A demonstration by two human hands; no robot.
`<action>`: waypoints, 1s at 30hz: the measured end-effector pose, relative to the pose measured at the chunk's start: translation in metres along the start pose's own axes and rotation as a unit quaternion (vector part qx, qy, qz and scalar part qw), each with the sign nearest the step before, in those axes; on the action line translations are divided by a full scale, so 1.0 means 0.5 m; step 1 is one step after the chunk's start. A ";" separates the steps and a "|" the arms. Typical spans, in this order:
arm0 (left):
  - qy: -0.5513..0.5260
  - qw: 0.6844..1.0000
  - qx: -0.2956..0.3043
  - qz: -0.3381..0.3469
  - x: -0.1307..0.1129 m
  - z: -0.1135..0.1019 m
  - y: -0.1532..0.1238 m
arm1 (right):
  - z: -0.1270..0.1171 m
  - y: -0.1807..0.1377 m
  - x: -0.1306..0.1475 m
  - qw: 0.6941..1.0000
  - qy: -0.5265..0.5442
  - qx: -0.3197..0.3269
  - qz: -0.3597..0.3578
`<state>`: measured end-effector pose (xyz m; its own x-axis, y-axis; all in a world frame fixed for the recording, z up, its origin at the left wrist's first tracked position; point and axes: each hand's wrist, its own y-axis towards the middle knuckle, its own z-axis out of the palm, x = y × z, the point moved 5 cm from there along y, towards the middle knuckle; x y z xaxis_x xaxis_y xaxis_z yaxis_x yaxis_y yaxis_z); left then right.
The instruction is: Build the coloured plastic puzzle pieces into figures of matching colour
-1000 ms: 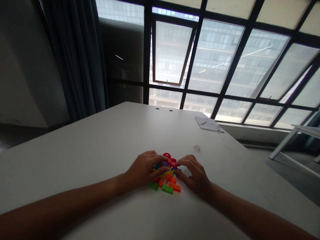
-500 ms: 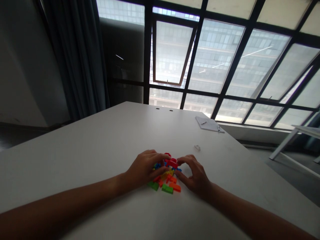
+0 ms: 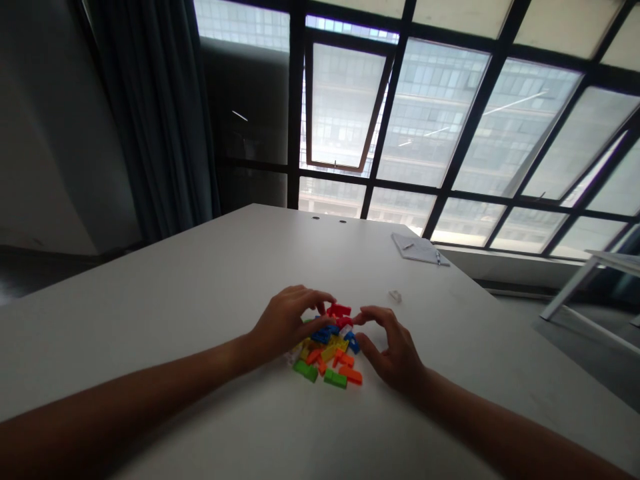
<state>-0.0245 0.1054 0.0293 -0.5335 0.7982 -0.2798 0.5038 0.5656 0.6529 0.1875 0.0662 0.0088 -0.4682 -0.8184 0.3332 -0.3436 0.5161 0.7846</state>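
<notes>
The left hand (image 3: 286, 323) arches over the coloured blocks (image 3: 328, 353), well short of the far edge of the table (image 3: 210, 287); the right hand (image 3: 393, 345) curves beside them. On each, thumb and forefinger stand apart.

Your left hand (image 3: 287, 323) hides part of the brick pile (image 3: 334, 348); can't tell if it grips the red piece (image 3: 341, 310). Your right hand (image 3: 393, 343): contact unclear too. Both forearms (image 3: 175, 383) exit frame. Clear bit (image 3: 395, 296) too small to identify. Side table (image 3: 617, 261) cut by right edge.

L hand (image 3: 285, 323), R hand (image 3: 395, 350) nr multicol. plastic pcs (image 3: 327, 352), wht tbl (image 3: 200, 307)
</notes>
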 end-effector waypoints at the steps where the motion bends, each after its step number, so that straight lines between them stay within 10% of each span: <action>1: 0.011 1.000 -0.015 -0.010 0.012 -0.011 0.010 | -0.001 0.000 -0.004 1.000 -0.002 0.000 0.007; 9: 0.149 0.982 -0.108 0.042 0.071 -0.078 0.095 | 0.011 -0.001 -0.030 0.999 -0.042 0.025 0.007; 17: 0.167 0.973 0.082 -0.138 0.275 0.069 0.177 | 0.012 0.000 -0.051 0.998 -0.050 0.027 0.026; 22: 0.178 0.945 0.099 -0.257 0.405 0.126 0.198 | 0.019 -0.003 -0.049 0.998 -0.034 0.049 0.033; 30: 0.174 0.932 0.082 -0.308 0.446 0.152 0.190 | 0.023 0.000 -0.059 0.996 -0.029 0.057 0.061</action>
<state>-0.0438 0.3527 -0.0247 -0.9296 0.2116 -0.3019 0.1108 0.9413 0.3188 0.1918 0.0931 -0.0070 -0.5572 -0.7340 0.3884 -0.3696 0.6381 0.6755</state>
